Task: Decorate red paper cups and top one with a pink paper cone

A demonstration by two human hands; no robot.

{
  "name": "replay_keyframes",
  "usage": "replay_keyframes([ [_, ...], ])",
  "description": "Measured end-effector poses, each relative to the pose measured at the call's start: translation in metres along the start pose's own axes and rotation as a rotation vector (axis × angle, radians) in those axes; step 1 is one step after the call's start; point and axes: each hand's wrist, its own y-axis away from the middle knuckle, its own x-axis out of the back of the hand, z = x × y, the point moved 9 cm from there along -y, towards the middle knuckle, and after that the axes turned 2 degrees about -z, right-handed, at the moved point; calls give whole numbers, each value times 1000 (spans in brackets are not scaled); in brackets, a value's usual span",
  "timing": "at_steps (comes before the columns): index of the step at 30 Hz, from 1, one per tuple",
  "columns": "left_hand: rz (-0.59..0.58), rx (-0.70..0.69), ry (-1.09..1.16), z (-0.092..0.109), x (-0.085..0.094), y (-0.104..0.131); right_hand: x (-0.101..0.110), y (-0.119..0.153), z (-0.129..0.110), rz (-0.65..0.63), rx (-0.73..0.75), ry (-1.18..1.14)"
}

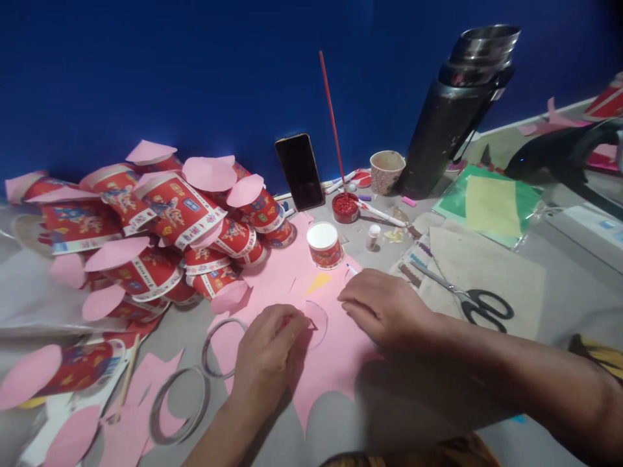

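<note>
A sheet of pink paper with scalloped cut edges lies under both hands. My left hand rests on it, fingers pinched together beside a curved pen line; what they hold, if anything, is hidden. On the sheet's right side lies my right hand, its fingers bent and pressed together, their grip hidden from view. The white end of a pen shows just beyond its knuckles. Behind the hands stands a short red paper cup piece with a white top. A yellow paper triangle lies between.
Red paper cups with pink discs pile up at left. Tape rolls lie near my left wrist. Scissors rest at right. Farther back are a phone, a red pot with a stick, a paper cup and a flask.
</note>
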Motion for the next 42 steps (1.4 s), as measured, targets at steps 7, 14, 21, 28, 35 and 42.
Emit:
replay_keyframes([
  [7, -53, 22, 89, -2, -6, 8, -37, 12, -28, -157, 384, 100],
  [14, -64, 62, 159, -13, -7, 18, -38, 15, -35, -222, 394, 152],
  [21, -89, 108, 208, -17, -6, 19, -54, 13, -38, -373, 347, 140],
  [28, -112, 67, 207, -19, -4, 23, -54, 12, -38, -364, 323, 145],
  [35, -89, 30, 224, -19, -3, 27, -52, 11, -40, -366, 336, 157],
  [42, -95, 11, 209, -17, -2, 24, -52, 11, -39, -368, 314, 150],
])
